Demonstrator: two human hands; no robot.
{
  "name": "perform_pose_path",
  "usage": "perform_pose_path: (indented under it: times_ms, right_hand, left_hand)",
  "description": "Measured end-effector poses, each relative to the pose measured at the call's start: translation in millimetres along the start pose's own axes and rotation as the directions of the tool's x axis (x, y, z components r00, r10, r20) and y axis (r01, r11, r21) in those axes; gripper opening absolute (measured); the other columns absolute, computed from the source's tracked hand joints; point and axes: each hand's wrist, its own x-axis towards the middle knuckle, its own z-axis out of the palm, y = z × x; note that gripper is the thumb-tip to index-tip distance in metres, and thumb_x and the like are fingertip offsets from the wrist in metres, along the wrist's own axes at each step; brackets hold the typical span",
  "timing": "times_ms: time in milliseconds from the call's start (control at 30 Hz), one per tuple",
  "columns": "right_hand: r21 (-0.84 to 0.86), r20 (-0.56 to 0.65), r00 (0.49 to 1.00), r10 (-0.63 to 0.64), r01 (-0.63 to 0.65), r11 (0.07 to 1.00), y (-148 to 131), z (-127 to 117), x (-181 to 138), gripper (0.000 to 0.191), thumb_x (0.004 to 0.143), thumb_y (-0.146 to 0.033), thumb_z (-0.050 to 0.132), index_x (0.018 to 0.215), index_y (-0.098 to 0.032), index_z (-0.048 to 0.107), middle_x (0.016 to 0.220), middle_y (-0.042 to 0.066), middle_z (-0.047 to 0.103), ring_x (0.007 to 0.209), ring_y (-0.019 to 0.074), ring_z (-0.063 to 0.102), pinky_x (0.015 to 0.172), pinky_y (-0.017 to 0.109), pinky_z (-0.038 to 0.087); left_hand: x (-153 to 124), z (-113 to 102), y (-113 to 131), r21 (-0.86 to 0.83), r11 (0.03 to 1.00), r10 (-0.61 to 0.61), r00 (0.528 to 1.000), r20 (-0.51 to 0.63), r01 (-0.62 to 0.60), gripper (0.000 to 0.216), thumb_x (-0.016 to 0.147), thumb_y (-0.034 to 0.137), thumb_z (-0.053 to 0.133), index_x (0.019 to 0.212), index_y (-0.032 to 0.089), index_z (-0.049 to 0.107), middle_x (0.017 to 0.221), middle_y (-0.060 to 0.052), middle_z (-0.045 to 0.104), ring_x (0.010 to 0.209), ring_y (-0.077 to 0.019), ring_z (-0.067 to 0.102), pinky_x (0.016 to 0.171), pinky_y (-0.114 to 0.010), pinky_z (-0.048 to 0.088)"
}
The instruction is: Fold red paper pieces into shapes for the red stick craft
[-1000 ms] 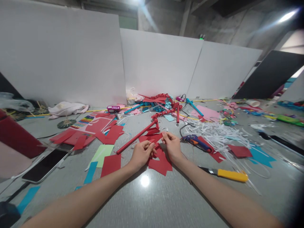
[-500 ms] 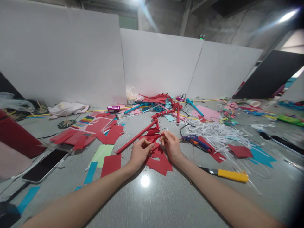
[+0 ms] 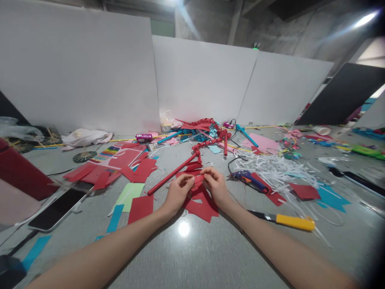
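Low over the middle of the table, my left hand [image 3: 177,194] and my right hand [image 3: 218,189] pinch a small red paper strip [image 3: 197,181] between them. Fingertips hide part of the strip, and its outline merges with the red paper scraps [image 3: 205,206] lying beneath. Just beyond my left hand a red paper rod [image 3: 171,175] slants across the table. Its far end meets a red paper chain [image 3: 207,142] that winds back into a pile. A blue glue gun [image 3: 249,180] lies to the right of my right hand.
A knife with a yellow handle [image 3: 294,222] lies right of my right forearm. Shredded white paper [image 3: 270,168] spreads behind it. On the left are a phone [image 3: 61,208], red paper sheets [image 3: 120,156] and a green sheet [image 3: 130,195]. White panels [image 3: 204,76] stand along the back.
My hands have drawn slightly closer together. The red strip, earlier stretched up toward the right fingertips, now sits lower between them. My right hand has moved down a little.
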Motion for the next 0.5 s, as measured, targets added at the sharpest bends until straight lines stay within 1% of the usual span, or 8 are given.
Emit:
perform_pose_path:
  times_ms: [100, 200, 233, 267, 333, 400, 467, 500]
  right_hand:
    - [0.009, 0.013, 1.000, -0.015, 0.015, 1.000, -3, 2, -1, 0.019, 0.083, -0.035, 0.067, 0.095, -0.021, 0.067, 0.063, -0.005, 0.049, 0.053, 0.0110, 0.039, 0.050, 0.024, 0.031]
    - [0.045, 0.006, 1.000, -0.022, 0.022, 0.999, -4, 3, 0, 0.034, 0.084, -0.040, 0.071, 0.112, -0.023, 0.065, 0.064, -0.006, 0.049, 0.052, 0.0108, 0.040, 0.050, 0.023, 0.032]
    - [0.047, 0.006, 1.000, -0.019, 0.019, 0.999, -3, 3, 1, 0.035, 0.084, -0.042, 0.071, 0.113, -0.023, 0.065, 0.064, -0.006, 0.049, 0.052, 0.0109, 0.040, 0.049, 0.023, 0.032]
    - [0.036, 0.009, 1.000, -0.016, 0.016, 0.999, -3, 3, 1, 0.034, 0.085, -0.044, 0.071, 0.109, -0.022, 0.066, 0.063, -0.006, 0.050, 0.052, 0.0109, 0.041, 0.049, 0.023, 0.032]
    - [-0.014, 0.022, 1.000, -0.009, 0.009, 1.000, -3, 3, 2, 0.031, 0.085, -0.049, 0.071, 0.087, -0.019, 0.067, 0.061, -0.004, 0.051, 0.053, 0.0111, 0.042, 0.050, 0.024, 0.033]
    - [-0.077, 0.054, 0.999, 0.007, -0.003, 0.997, -2, 4, 1, 0.040, 0.085, -0.053, 0.071, 0.068, -0.018, 0.062, 0.059, -0.002, 0.054, 0.053, 0.0117, 0.044, 0.051, 0.026, 0.036]
    - [-0.133, 0.087, 0.996, 0.020, -0.008, 0.991, -2, 5, 1, 0.043, 0.083, -0.054, 0.073, 0.063, -0.018, 0.059, 0.059, 0.000, 0.057, 0.054, 0.0129, 0.048, 0.054, 0.027, 0.039]
    - [-0.159, 0.084, 0.996, 0.020, -0.006, 0.987, -2, 5, 0, 0.043, 0.082, -0.054, 0.074, 0.063, -0.018, 0.059, 0.059, 0.000, 0.057, 0.055, 0.0132, 0.048, 0.054, 0.027, 0.039]
  left_hand:
    - [1, 0, -2, 0.032, 0.999, -0.013, 0.999, 0.035, 0.011, 0.035, 0.085, 0.049, 0.069, 0.091, 0.014, 0.071, 0.072, -0.003, 0.067, 0.056, -0.0128, 0.055, 0.054, -0.024, 0.046]
    - [1, -1, -5, 0.036, 0.999, -0.005, 1.000, 0.020, 0.005, 0.033, 0.086, 0.047, 0.070, 0.091, 0.014, 0.071, 0.073, -0.004, 0.069, 0.057, -0.0124, 0.056, 0.055, -0.024, 0.047]
    - [1, -1, -6, 0.031, 0.999, -0.005, 1.000, 0.013, 0.005, 0.033, 0.086, 0.047, 0.070, 0.092, 0.014, 0.071, 0.073, -0.005, 0.070, 0.057, -0.0125, 0.057, 0.056, -0.023, 0.048]
    - [1, -2, -7, 0.025, 1.000, -0.006, 1.000, 0.008, 0.005, 0.034, 0.086, 0.047, 0.071, 0.093, 0.015, 0.071, 0.074, -0.005, 0.071, 0.058, -0.0126, 0.057, 0.056, -0.023, 0.048]
    - [1, -3, -8, 0.005, 1.000, -0.006, 1.000, -0.001, 0.006, 0.035, 0.085, 0.048, 0.071, 0.095, 0.015, 0.070, 0.076, -0.006, 0.071, 0.058, -0.0125, 0.058, 0.055, -0.024, 0.049]
    - [1, -4, -10, -0.022, 1.000, -0.006, 1.000, -0.002, 0.006, 0.036, 0.085, 0.049, 0.072, 0.095, 0.015, 0.070, 0.077, -0.005, 0.071, 0.057, -0.0120, 0.058, 0.054, -0.024, 0.049]
    - [2, -4, -11, -0.038, 0.999, -0.001, 1.000, 0.015, 0.001, 0.036, 0.085, 0.049, 0.072, 0.093, 0.015, 0.069, 0.077, -0.005, 0.070, 0.057, -0.0119, 0.058, 0.053, -0.023, 0.049]
    - [2, -4, -11, -0.037, 0.999, -0.002, 1.000, 0.026, 0.003, 0.036, 0.086, 0.050, 0.071, 0.092, 0.015, 0.069, 0.077, -0.005, 0.070, 0.057, -0.0122, 0.059, 0.053, -0.024, 0.049]
